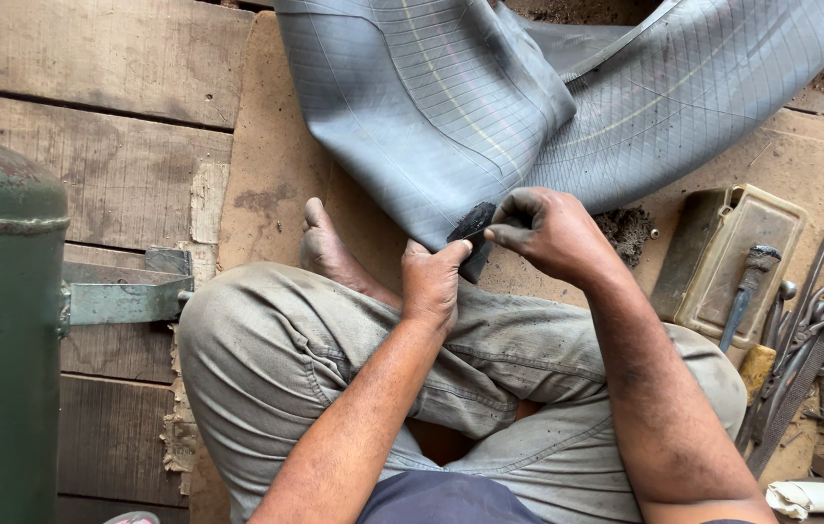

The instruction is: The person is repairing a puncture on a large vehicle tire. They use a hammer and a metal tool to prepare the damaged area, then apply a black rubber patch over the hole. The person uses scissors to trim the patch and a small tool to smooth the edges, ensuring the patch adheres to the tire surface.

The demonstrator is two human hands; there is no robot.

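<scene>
Seated cross-legged, a person's left hand [431, 277] and right hand [543, 228] both pinch a small black rubber patch [473, 223], not yet pressed onto the folded grey rubber inner tube [431, 97].

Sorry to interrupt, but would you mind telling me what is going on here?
A person sits cross-legged on a wooden floor. Both hands, the left hand and the right hand, pinch a small black rubber piece at the folded edge of a grey inner tube. Hand tools and a tan tray lie to the right, a green tank to the left.
</scene>
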